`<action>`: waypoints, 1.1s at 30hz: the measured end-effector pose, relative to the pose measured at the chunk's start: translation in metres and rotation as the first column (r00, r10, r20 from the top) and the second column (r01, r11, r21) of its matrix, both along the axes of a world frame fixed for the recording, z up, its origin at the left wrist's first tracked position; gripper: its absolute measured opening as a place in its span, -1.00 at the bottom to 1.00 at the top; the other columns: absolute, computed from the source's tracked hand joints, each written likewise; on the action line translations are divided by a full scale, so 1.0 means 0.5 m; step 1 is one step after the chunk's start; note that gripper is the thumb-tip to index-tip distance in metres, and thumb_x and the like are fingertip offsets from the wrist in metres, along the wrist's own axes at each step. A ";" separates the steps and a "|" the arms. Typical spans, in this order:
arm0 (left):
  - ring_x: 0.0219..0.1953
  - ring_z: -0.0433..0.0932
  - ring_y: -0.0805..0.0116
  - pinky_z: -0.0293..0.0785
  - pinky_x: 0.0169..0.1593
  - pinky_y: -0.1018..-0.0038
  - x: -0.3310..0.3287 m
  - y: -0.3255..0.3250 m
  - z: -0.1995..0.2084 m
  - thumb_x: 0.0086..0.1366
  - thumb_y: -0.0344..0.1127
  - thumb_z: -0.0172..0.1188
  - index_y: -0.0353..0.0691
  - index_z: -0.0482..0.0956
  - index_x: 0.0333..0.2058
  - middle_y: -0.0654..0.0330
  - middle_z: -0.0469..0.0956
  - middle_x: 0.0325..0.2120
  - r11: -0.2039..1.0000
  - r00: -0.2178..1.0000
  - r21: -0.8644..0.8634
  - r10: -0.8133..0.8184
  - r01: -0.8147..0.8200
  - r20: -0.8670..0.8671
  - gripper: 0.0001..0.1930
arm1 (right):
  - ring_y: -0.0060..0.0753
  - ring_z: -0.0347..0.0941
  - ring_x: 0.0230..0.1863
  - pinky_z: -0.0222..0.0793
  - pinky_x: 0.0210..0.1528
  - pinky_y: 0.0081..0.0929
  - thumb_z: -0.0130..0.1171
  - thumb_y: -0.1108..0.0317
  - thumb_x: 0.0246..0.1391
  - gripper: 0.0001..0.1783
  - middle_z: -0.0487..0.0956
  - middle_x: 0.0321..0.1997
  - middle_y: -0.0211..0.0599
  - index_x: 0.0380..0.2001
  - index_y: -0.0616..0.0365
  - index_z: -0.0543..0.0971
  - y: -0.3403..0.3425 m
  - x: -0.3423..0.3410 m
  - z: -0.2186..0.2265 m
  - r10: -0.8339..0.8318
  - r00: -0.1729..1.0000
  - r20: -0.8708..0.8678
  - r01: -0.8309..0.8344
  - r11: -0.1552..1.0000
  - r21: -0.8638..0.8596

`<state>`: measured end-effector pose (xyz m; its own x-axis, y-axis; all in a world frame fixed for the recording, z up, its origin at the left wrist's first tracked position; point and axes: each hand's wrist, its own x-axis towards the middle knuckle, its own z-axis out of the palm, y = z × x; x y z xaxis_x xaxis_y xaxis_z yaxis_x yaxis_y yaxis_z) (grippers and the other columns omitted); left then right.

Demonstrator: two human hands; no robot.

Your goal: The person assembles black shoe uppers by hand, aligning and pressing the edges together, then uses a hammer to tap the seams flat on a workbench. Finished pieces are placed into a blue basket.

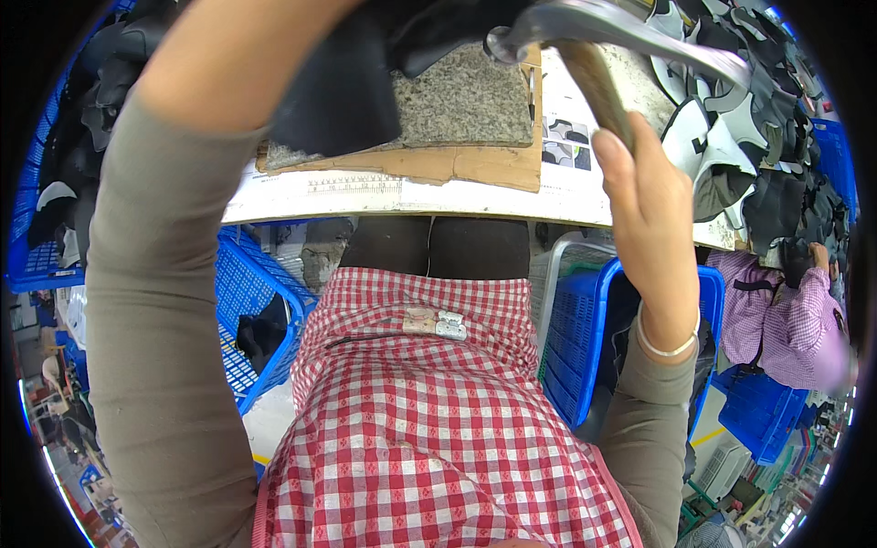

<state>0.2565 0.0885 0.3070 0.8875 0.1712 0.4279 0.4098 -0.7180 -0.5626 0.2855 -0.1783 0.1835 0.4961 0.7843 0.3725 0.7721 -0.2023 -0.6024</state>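
Observation:
My right hand is wrapped round the wooden handle of a hammer. The hammer is raised above the right part of the table, its shiny metal head smeared by motion. My left forearm reaches up and across the far left of the table, and the hand itself lies beyond the upper edge. Under that forearm a black sheet-like piece overlaps a speckled grey stone slab. Beneath the slab is a flat sheet of brown cardboard.
A white table carries printed paper. Black and white cut pieces pile up at right, more dark pieces at left. Blue baskets stand below the table on both sides. Another person works at far right.

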 end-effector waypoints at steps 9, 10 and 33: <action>0.14 0.50 -0.18 0.42 0.22 0.14 -0.113 0.094 -0.313 0.32 0.12 0.28 -0.41 0.55 0.13 -0.28 0.54 0.04 0.550 0.934 -0.802 -0.355 0.231 0.026 -0.33 | 0.35 0.58 -0.40 0.49 -0.34 0.09 0.00 0.03 0.46 -0.53 0.59 -0.53 0.19 -0.23 0.33 0.46 0.117 0.047 -0.257 -0.006 1.000 0.028 0.013 0.963 -0.271; 0.33 0.27 -0.21 0.27 0.36 0.13 -0.166 0.102 -0.329 0.24 0.04 0.39 -0.31 0.31 0.34 -0.27 0.31 0.24 0.495 0.934 -0.846 -0.357 0.199 0.010 -0.17 | 0.35 0.59 -0.40 0.49 -0.33 0.10 0.00 0.04 0.46 -0.54 0.59 -0.53 0.20 -0.22 0.33 0.46 0.113 0.042 -0.273 -0.032 0.999 -0.009 0.028 0.954 -0.297; -0.29 0.68 -0.13 0.63 -0.23 0.07 -0.222 0.010 -0.436 0.21 -0.19 0.33 -0.37 0.18 0.38 -0.16 0.58 -0.15 0.808 0.995 -0.587 -0.006 -0.052 -0.095 -0.16 | 0.29 0.60 -0.49 0.52 -0.44 0.04 0.04 0.05 0.44 -0.56 0.59 -0.59 0.15 -0.32 0.26 0.45 0.142 0.067 -0.317 -0.036 0.970 0.241 0.095 0.966 -0.240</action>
